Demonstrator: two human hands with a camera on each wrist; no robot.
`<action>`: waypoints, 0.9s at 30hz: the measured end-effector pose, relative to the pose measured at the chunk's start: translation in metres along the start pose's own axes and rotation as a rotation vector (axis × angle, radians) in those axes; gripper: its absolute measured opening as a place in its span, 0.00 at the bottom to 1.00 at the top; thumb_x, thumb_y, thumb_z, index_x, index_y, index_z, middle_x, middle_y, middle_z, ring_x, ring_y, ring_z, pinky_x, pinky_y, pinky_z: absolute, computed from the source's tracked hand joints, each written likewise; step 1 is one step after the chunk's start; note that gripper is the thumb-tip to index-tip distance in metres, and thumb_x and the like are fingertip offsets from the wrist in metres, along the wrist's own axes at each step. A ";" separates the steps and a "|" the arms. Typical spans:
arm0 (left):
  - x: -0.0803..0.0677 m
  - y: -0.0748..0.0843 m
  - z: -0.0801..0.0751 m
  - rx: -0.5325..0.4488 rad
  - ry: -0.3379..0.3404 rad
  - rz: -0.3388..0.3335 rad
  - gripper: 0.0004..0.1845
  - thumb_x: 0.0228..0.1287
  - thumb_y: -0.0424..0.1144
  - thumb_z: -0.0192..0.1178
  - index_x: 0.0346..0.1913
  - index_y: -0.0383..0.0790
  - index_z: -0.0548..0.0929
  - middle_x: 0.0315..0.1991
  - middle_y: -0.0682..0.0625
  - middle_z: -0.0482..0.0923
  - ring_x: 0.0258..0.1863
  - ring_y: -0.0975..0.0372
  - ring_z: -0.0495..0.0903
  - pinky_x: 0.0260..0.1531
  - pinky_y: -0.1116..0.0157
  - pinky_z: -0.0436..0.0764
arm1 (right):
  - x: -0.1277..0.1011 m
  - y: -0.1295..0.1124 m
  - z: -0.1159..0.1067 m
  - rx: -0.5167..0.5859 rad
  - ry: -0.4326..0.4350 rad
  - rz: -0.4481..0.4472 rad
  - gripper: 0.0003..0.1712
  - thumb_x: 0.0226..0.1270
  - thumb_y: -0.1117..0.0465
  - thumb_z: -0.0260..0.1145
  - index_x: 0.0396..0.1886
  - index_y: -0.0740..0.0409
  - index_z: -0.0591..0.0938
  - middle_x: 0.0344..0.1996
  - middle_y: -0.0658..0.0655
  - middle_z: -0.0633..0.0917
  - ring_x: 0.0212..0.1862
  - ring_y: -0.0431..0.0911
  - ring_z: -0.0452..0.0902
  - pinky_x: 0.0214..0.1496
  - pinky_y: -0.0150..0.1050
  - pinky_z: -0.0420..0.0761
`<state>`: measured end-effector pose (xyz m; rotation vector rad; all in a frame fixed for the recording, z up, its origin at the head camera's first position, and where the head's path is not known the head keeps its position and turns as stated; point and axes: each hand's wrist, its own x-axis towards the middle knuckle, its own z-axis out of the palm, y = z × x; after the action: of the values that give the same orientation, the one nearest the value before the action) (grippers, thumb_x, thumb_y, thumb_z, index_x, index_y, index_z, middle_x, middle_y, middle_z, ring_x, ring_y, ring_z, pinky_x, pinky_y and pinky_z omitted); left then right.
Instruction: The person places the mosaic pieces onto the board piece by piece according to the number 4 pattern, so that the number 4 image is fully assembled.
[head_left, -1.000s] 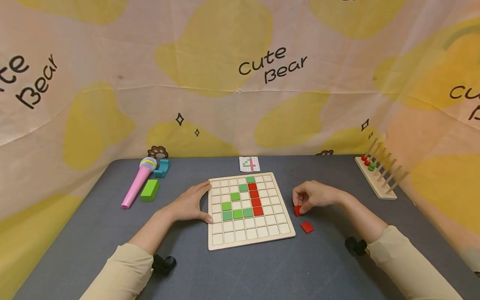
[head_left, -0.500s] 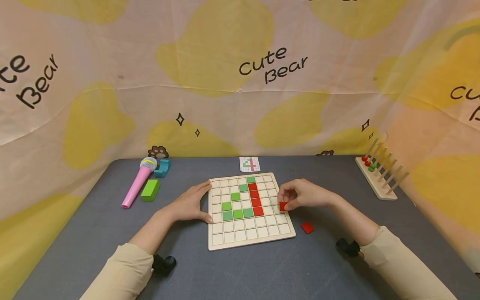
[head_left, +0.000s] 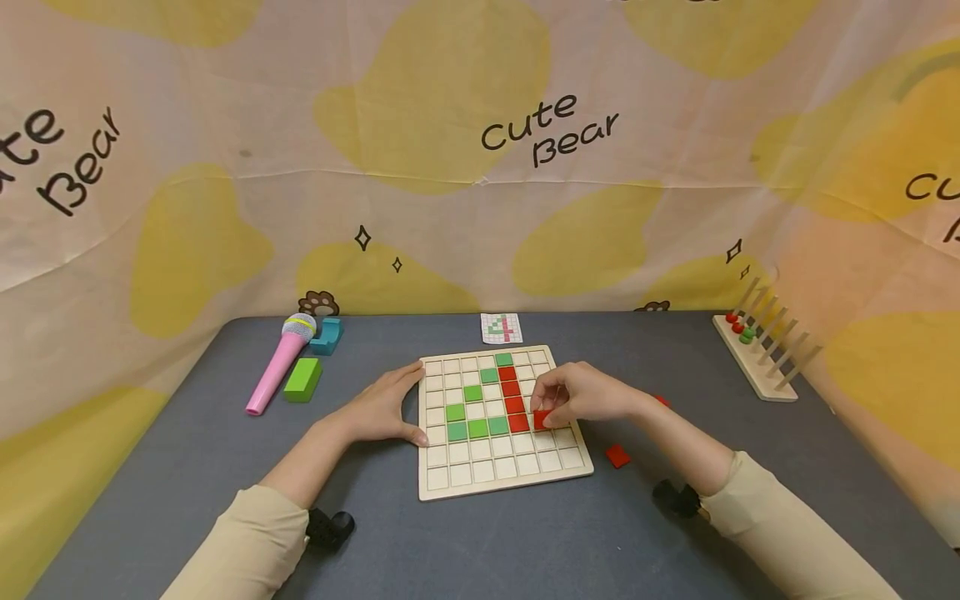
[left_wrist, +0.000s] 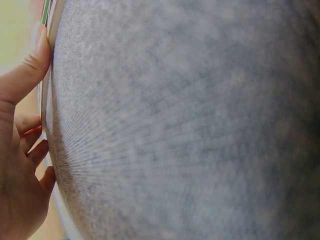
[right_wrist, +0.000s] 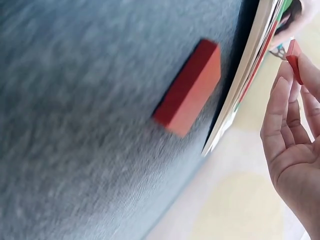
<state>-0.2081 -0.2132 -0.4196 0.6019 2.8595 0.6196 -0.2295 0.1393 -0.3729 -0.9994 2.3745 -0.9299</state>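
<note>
A wooden grid board (head_left: 501, 488) lies on the grey table, with green tiles (head_left: 476, 428) and a column of red tiles (head_left: 513, 388) set in it. My right hand (head_left: 579, 397) is over the board's right part and pinches a red tile (head_left: 541, 419) just right of the red column's lowest tile; the right wrist view shows this red tile (right_wrist: 294, 59) at my fingertips. My left hand (head_left: 378, 408) rests flat against the board's left edge, fingers straight. A loose red tile (head_left: 617, 455) lies on the table right of the board, seen close as the red tile (right_wrist: 191, 94) beside the board's edge.
A small pattern card (head_left: 500, 327) lies behind the board. At the left are a pink toy microphone (head_left: 279, 364), a green block (head_left: 302, 379) and a teal block (head_left: 327, 335). A wooden peg rack (head_left: 759, 354) with beads stands far right. Another red piece (head_left: 662, 401) peeks out behind my right wrist.
My right hand has carried the red tile leftward from the table beside the board to over the board, next to the red column. The left hand has stayed put.
</note>
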 end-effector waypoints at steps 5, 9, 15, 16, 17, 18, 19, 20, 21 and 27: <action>0.001 0.000 0.001 0.009 -0.005 0.000 0.64 0.41 0.63 0.76 0.76 0.34 0.58 0.79 0.39 0.53 0.76 0.39 0.57 0.69 0.38 0.63 | 0.005 -0.005 0.007 0.016 -0.018 -0.034 0.09 0.56 0.68 0.73 0.37 0.56 0.86 0.30 0.50 0.85 0.34 0.38 0.78 0.40 0.29 0.81; 0.001 0.000 0.001 0.013 0.000 0.002 0.64 0.40 0.63 0.76 0.76 0.34 0.58 0.79 0.39 0.54 0.76 0.39 0.58 0.69 0.38 0.63 | 0.008 -0.008 0.010 0.013 -0.039 -0.054 0.07 0.58 0.68 0.71 0.37 0.55 0.86 0.31 0.51 0.86 0.33 0.37 0.79 0.40 0.29 0.81; 0.002 -0.001 0.001 0.016 0.004 0.006 0.64 0.40 0.63 0.77 0.76 0.33 0.58 0.78 0.38 0.54 0.75 0.39 0.58 0.69 0.38 0.63 | 0.012 -0.012 0.015 -0.006 -0.057 -0.058 0.07 0.59 0.68 0.70 0.37 0.55 0.86 0.30 0.51 0.87 0.33 0.35 0.80 0.40 0.29 0.81; 0.002 -0.001 0.001 0.016 0.004 0.006 0.64 0.40 0.63 0.77 0.76 0.33 0.58 0.78 0.38 0.54 0.75 0.39 0.58 0.69 0.38 0.63 | 0.012 -0.012 0.016 -0.010 -0.060 -0.056 0.07 0.59 0.68 0.70 0.37 0.55 0.86 0.29 0.50 0.87 0.33 0.35 0.80 0.40 0.29 0.81; 0.002 0.000 0.001 0.016 0.004 0.007 0.64 0.40 0.63 0.77 0.76 0.33 0.58 0.78 0.38 0.54 0.75 0.39 0.58 0.69 0.38 0.63 | 0.012 -0.012 0.016 -0.010 -0.063 -0.053 0.07 0.59 0.68 0.70 0.37 0.56 0.86 0.29 0.50 0.87 0.33 0.35 0.80 0.40 0.29 0.81; 0.002 0.000 0.001 0.014 0.003 0.007 0.64 0.40 0.63 0.77 0.76 0.33 0.58 0.78 0.38 0.54 0.75 0.39 0.58 0.69 0.38 0.63 | 0.012 -0.012 0.017 -0.011 -0.066 -0.051 0.06 0.59 0.68 0.70 0.36 0.56 0.86 0.28 0.51 0.87 0.32 0.35 0.80 0.39 0.29 0.81; 0.002 0.000 0.001 0.012 0.002 0.006 0.64 0.40 0.62 0.77 0.76 0.33 0.58 0.78 0.38 0.54 0.75 0.39 0.57 0.69 0.38 0.63 | 0.012 -0.012 0.017 -0.011 -0.068 -0.049 0.06 0.59 0.68 0.70 0.36 0.56 0.86 0.28 0.51 0.87 0.32 0.36 0.80 0.39 0.29 0.80; 0.001 0.000 0.001 0.010 0.002 0.005 0.64 0.40 0.62 0.77 0.76 0.33 0.58 0.78 0.38 0.54 0.75 0.39 0.57 0.69 0.38 0.63 | 0.012 -0.012 0.017 -0.007 -0.071 -0.048 0.06 0.59 0.68 0.70 0.36 0.56 0.86 0.27 0.51 0.87 0.31 0.36 0.80 0.38 0.29 0.80; 0.001 0.000 0.000 0.008 0.001 0.004 0.64 0.40 0.62 0.77 0.76 0.33 0.58 0.78 0.38 0.53 0.76 0.39 0.57 0.69 0.38 0.62 | 0.012 -0.012 0.018 -0.002 -0.073 -0.044 0.05 0.59 0.68 0.70 0.35 0.57 0.86 0.27 0.52 0.87 0.31 0.36 0.80 0.38 0.29 0.80; 0.001 0.000 0.000 0.006 -0.001 -0.003 0.64 0.40 0.63 0.76 0.76 0.33 0.58 0.78 0.38 0.53 0.76 0.39 0.57 0.70 0.38 0.62 | 0.014 -0.011 0.020 0.015 -0.086 -0.043 0.04 0.58 0.69 0.71 0.33 0.58 0.86 0.26 0.53 0.87 0.29 0.36 0.79 0.35 0.29 0.80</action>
<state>-0.2089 -0.2128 -0.4201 0.5985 2.8620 0.6111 -0.2217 0.1145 -0.3805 -1.0668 2.2804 -0.8996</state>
